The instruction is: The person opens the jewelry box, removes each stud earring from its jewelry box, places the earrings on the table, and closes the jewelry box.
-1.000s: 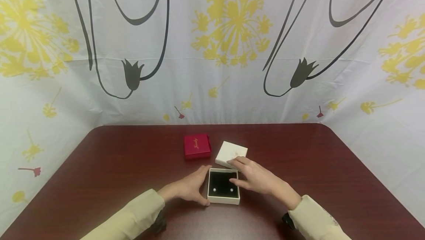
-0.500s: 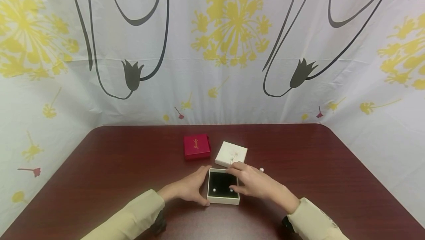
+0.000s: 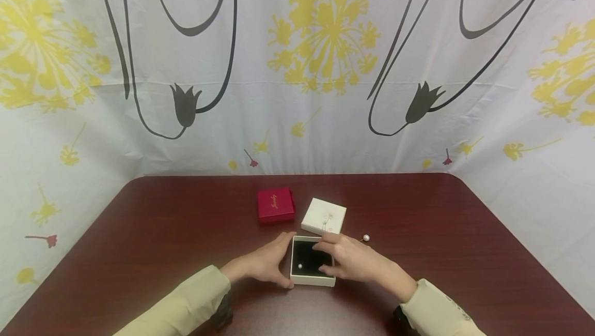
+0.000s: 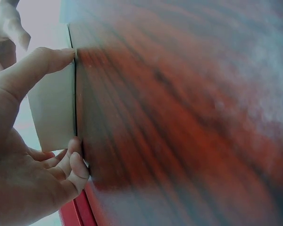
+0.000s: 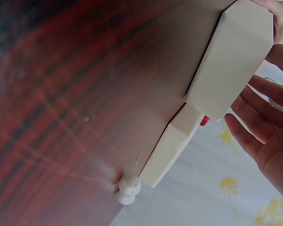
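In the head view, an open white jewelry box point(image 3: 312, 281) with a dark lining stands before me. My left hand point(image 3: 267, 261) grips its left side, thumb at the near corner and fingers at the far one. A pearl stud point(image 3: 300, 266) sits at the lining's left. My right hand point(image 3: 350, 259) hovers over the right part of the box, thumb and fingers apart and reaching in; it hides the lining's right edge. In the right wrist view its fingers point(image 5: 247, 134) spread loosely above the box. A pearl earring point(image 5: 130, 186) with a thin pin lies on the table.
Just behind the box lies its white lid point(image 3: 324, 214), with a small flower print. A red jewelry box point(image 3: 276, 204) with gold lettering stands farther back to the left. The dark wooden table point(image 3: 186, 212) ends at a patterned curtain point(image 3: 297, 144).
My right hand has drawn back toward me from near the lid, its thumb now covering the right pearl stud. The loose earring on the table has come into sight. My left hand stays put.
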Tool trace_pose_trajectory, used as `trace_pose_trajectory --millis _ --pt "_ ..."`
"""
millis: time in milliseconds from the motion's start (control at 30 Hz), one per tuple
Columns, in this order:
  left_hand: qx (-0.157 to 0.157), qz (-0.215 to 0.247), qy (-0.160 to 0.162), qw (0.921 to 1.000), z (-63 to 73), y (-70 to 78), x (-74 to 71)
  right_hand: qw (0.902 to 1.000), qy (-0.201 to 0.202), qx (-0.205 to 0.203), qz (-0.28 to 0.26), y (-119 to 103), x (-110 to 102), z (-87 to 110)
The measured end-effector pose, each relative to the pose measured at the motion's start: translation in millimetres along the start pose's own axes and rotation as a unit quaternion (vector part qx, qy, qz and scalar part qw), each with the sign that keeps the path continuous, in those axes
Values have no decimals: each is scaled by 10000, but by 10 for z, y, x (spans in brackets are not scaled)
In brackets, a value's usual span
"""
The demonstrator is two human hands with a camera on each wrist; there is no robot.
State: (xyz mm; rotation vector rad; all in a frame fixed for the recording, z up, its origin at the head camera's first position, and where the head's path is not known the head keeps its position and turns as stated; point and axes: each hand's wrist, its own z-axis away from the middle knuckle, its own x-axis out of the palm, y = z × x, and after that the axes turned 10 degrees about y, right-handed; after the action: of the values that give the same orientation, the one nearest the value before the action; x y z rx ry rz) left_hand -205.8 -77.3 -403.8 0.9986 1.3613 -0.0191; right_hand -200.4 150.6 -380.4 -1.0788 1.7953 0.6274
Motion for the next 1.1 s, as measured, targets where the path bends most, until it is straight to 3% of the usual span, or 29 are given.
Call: trace_pose_trajectory --millis 400,867,1100 --pt "-9 -28 66 10000 6 10 1 9995 62 -299 87 -28 14 1" --pt "32 -18 120 9999 7 -3 16 9988 -145 -460 98 -38 5 -31" --pt "-7 -41 104 9999 7 -1 17 9982 -2 -586 116 -40 12 -35"
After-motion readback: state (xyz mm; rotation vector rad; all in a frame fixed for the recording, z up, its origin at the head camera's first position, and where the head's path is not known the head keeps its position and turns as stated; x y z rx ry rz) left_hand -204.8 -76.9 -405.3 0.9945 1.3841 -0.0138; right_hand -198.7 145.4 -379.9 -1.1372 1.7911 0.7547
